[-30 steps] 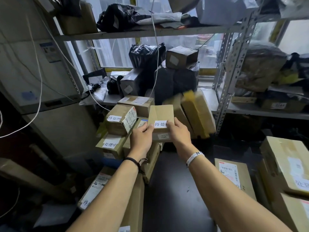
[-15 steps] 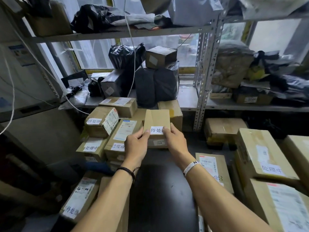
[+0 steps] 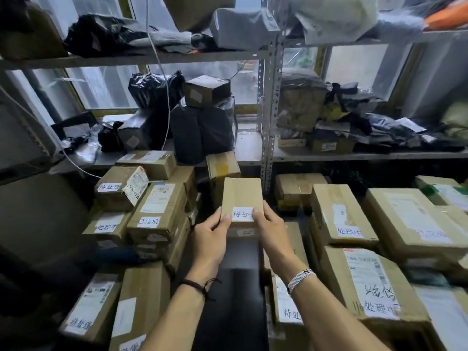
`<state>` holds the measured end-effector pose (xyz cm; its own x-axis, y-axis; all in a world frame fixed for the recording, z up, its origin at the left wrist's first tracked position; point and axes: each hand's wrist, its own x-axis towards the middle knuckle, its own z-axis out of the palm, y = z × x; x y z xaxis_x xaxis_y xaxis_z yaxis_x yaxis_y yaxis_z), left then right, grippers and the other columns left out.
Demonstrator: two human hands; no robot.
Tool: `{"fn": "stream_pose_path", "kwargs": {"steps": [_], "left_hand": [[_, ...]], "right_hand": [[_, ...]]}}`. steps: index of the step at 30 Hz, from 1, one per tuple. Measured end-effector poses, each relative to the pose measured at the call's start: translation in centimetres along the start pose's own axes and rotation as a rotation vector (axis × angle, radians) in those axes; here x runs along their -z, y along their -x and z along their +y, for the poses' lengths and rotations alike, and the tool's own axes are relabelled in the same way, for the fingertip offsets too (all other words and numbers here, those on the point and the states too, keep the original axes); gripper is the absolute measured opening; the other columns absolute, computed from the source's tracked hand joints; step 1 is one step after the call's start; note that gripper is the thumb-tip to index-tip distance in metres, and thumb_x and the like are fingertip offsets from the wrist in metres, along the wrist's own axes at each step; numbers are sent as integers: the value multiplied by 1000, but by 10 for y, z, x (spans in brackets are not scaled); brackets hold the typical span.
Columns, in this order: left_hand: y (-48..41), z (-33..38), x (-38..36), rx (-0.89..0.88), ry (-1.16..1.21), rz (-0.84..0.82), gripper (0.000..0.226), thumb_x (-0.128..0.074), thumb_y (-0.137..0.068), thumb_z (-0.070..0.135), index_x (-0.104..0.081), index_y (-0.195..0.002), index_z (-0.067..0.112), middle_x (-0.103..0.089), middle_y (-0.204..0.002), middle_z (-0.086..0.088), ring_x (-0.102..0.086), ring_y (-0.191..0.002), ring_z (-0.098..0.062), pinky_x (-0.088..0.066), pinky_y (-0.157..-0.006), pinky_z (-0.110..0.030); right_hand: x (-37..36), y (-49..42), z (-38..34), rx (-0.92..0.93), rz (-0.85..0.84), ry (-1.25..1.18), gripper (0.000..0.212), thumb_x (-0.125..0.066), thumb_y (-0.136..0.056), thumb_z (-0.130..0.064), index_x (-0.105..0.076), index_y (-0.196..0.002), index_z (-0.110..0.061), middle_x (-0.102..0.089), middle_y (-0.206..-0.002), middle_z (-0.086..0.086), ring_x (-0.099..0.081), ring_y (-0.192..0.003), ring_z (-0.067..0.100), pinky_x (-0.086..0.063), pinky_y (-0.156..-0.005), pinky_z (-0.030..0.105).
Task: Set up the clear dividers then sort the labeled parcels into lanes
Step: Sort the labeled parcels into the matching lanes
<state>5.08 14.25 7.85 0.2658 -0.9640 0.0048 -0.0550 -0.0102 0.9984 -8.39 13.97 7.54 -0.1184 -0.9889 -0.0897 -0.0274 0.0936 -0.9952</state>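
Note:
I hold a small brown cardboard parcel (image 3: 241,196) with a white handwritten label at its near edge, out in front of me at mid-frame. My left hand (image 3: 210,239) grips its near left corner and my right hand (image 3: 271,231) grips its near right corner, thumbs on top. The parcel hangs above a dark floor strip (image 3: 238,295) between two groups of labeled boxes. A stack of labeled parcels (image 3: 152,211) stands to the left, and larger labeled parcels (image 3: 342,211) lie to the right. No clear dividers show anywhere.
A metal shelf upright (image 3: 268,110) rises just behind the held parcel. Its shelves carry black bags (image 3: 202,133), a small box (image 3: 206,91) and wrapped bundles (image 3: 301,102). A white cable (image 3: 162,72) hangs at the left. A pale cabinet (image 3: 25,138) fills the left edge.
My view has swung right, so the left stack has slid leftward and more boxes show at the right. Both hands keep the same grip while the parcel travels right with them.

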Motion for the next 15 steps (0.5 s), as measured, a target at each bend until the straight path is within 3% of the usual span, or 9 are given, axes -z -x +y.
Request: {"fn": "stream_pose_path", "kwargs": {"steps": [3, 6, 8, 12, 15], "left_hand": [[17, -7, -7, 37, 46, -38, 30, -69, -95, 21, -68, -125, 25, -73, -102, 24, -67, -106, -1, -49, -89, -20], [33, -12, -12, 67, 98, -78, 32, -70, -94, 19, -68, -126, 22, -75, -110, 14, -69, -110, -8, -52, -96, -29], [48, -11, -17, 61, 129, -101, 32, -68, -94, 15, -67, -126, 22, -75, -111, 11, -69, -109, -7, -53, -93, -26], [80, -10, -27, 51, 141, -97, 36, -66, -95, 11, -64, -128, 24, -75, -104, 19, -69, -104, 1, -53, -81, -13], [104, -10, -38, 63, 160, -75, 37, -65, -95, 7, -63, -131, 15, -75, -100, 20, -69, -101, 4, -51, -76, -8]], "right_hand": [[17, 18, 2, 16, 8, 10, 27, -48, -106, -29, -63, -128, -36, -74, -111, -11, -69, -107, 10, -57, -87, 29], [33, 38, 2, 22, 5, 23, 30, -46, -108, -30, -57, -132, -42, -72, -113, -15, -68, -103, -1, -53, -76, 15], [43, 51, 5, 25, -5, 13, 31, -45, -108, -28, -54, -134, -44, -70, -115, -15, -66, -100, -7, -52, -73, 10], [64, 72, 13, -4, -20, -7, 41, -42, -109, -32, -45, -150, -39, -67, -125, -15, -64, -110, -3, -51, -81, 14], [82, 86, 18, -17, -25, -21, 42, -40, -110, -32, -43, -151, -41, -67, -127, -15, -63, -117, 4, -51, -95, 23]]}}
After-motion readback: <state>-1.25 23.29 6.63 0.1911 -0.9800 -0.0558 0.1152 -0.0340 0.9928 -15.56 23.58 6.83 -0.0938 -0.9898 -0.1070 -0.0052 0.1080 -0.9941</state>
